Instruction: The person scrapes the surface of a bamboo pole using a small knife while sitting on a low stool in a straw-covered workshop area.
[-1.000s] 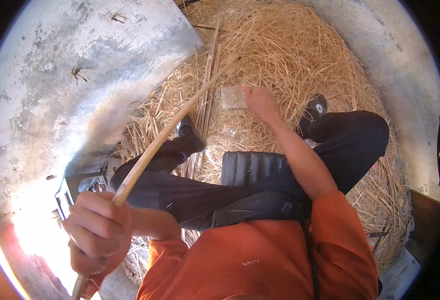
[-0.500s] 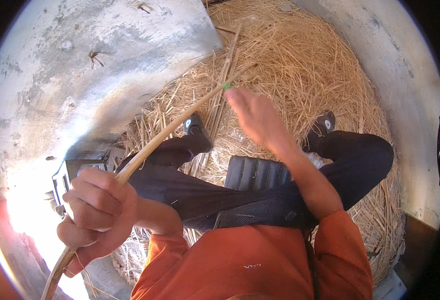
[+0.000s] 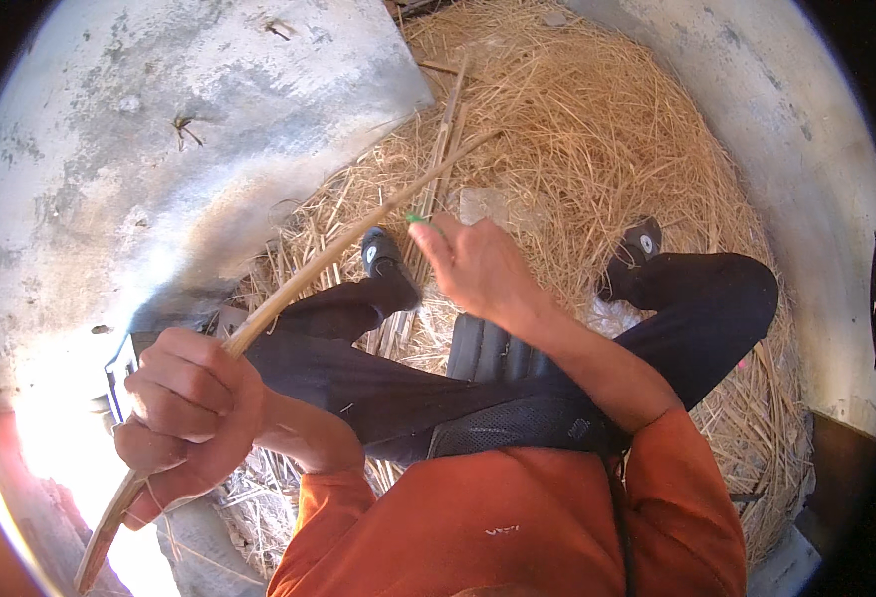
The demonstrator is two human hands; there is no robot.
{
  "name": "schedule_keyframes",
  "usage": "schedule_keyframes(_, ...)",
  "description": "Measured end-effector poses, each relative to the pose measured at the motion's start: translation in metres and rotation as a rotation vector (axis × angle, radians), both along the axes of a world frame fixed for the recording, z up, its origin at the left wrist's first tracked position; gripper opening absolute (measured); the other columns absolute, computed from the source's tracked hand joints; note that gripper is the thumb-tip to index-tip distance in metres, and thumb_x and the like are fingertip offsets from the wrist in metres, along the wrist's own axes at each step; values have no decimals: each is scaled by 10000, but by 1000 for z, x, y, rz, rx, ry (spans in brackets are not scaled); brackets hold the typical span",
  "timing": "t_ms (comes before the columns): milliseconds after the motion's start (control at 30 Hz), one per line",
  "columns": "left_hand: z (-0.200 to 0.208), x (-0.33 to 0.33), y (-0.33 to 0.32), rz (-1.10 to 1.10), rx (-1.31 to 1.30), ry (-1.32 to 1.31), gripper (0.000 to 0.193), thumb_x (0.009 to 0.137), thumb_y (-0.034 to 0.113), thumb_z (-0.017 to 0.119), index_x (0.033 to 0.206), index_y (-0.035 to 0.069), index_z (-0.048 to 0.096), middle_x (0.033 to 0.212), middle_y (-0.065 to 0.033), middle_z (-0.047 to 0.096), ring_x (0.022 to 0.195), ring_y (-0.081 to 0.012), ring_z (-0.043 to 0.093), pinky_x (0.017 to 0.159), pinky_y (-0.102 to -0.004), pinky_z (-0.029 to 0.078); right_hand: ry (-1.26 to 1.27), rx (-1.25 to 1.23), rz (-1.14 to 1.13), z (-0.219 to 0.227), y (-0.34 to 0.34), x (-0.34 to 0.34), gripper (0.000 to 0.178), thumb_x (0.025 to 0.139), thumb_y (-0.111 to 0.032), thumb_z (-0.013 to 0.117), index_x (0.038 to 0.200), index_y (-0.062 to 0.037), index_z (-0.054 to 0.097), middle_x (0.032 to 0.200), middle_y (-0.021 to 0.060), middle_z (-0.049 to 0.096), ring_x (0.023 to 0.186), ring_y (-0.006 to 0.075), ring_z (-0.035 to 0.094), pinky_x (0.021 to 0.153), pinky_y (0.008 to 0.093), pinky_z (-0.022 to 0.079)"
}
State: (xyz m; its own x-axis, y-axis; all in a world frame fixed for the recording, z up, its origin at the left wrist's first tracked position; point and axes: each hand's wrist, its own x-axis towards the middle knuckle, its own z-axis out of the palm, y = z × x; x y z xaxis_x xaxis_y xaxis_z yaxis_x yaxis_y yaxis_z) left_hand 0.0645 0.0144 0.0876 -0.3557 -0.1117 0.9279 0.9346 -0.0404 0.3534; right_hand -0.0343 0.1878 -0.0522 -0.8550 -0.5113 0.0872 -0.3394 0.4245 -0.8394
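Observation:
A long, pale wooden strip (image 3: 343, 239), perhaps split bamboo, slants from the lower left up to the straw in the middle. My left hand (image 3: 187, 418) is wrapped in a fist round its thicker lower part, and the end sticks out below the fist. My right hand (image 3: 478, 267) is closed, with a small green thing (image 3: 415, 217) poking out between thumb and fingers. Most of that green thing is hidden, so its kind is unclear. The right hand is just below the strip's upper part, apart from it.
Loose straw and shavings (image 3: 597, 129) cover the floor. More strips (image 3: 448, 129) lie beyond the strip's far end. A black padded seat (image 3: 493, 348) is between my legs. Pale, stained walls (image 3: 259, 119) stand at left and right (image 3: 757, 129). Bright light falls at lower left.
My right hand, with the green thing, has moved from the strip's upper part down and a little left, off the strip. My left hand keeps its grip, nearly still.

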Motion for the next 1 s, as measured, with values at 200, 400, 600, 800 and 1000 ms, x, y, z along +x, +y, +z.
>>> schedule_keyframes(200,2,-6,13,-49,-20,-24,572,883,635,391,579,159,299,386,54,267,296,-32,184,297,-178,177,75,-12,-4,-28,-8,-5,450,969,-380,362,866,9,566,502,200,521,491,402,553,478,476,447)
schedule_keyframes(400,9,-11,23,-100,-46,-37,571,890,624,389,571,159,303,388,56,256,299,-31,171,301,-182,150,64,81,-234,-72,7,-40,498,969,-372,369,783,39,582,561,244,560,505,418,560,501,470,460)
schedule_keyframes(600,8,-7,22,-95,-23,-21,548,884,596,392,567,157,307,392,52,258,303,-37,180,304,-188,156,131,-83,-170,-49,1,-19,527,968,-403,368,758,30,583,492,216,521,462,401,530,481,457,452)
schedule_keyframes(800,8,-7,34,-115,-30,-28,515,872,559,398,565,154,312,398,45,266,308,-46,200,306,-194,178,257,109,-234,-99,8,-66,559,971,-435,331,769,15,594,544,202,560,520,343,602,481,456,476)
schedule_keyframes(1000,5,-12,44,-136,-64,-15,483,860,522,404,563,152,317,404,39,274,313,-56,220,309,-200,200,119,308,-278,-133,28,-95,575,944,-482,337,855,-3,643,746,248,628,685,421,622,610,501,501)
